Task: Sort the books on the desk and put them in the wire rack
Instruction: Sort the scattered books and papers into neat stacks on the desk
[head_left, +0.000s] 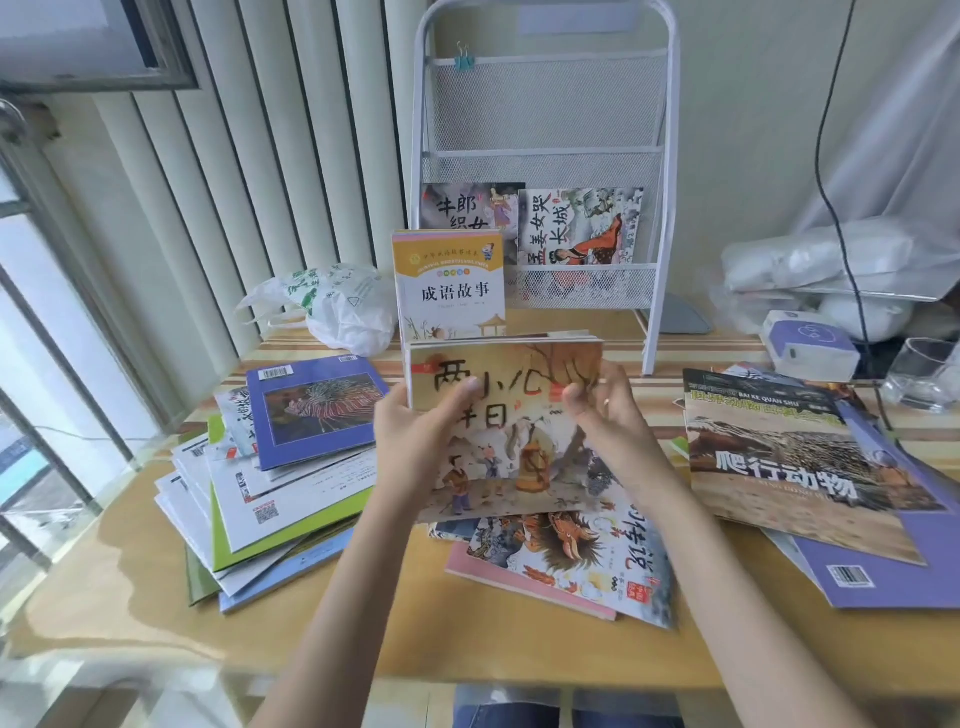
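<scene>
A: What are the hands doing?

B: Both are raised over the middle of the bench, gripping a small bundle of picture books. The left hand clamps the bundle's left edge, thumb across the front cover. The right hand pinches the right edge near the top, thumb in front.

A: And behind the bundle?

B: A yellow-and-white book stands upright at the back of it, rising above the front cover.

A: What lies under the hands?

B: A dragon-cover book flat on the bench, resting on a pink one, toward the near edge.

A: The sides?

B: Along the left edge, a loose pile topped by a purple lionfish book. Toward the right edge, a reptile book lies over purple ones.

A: The rack?

B: The white wire rack stands at the far edge. Its lowest pocket holds two picture books side by side, upright.

A: Anything else?

B: A white plastic bag left of the rack, and a clear glass and a small white box near the far right corner.
</scene>
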